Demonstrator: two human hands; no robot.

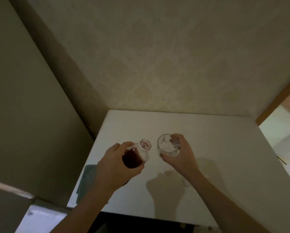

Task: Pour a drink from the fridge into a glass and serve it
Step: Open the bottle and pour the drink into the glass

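My left hand [114, 163] grips a clear bottle [137, 154] of dark red drink above the white table [216, 182]. The bottle has no cap and its open mouth tilts up and to the right, towards the glass. My right hand [178, 156] holds a clear glass [166, 146] just right of the bottle's mouth, fingers curled round its far side and thumb on the near side. The glass looks empty. Both are lifted a little off the table, going by the shadows below.
A grey-green cloth [86, 180] lies at the table's left edge. A pale wall rises right behind the table, and a large flat panel stands along the left. A wooden door frame [278, 101] is at the right.
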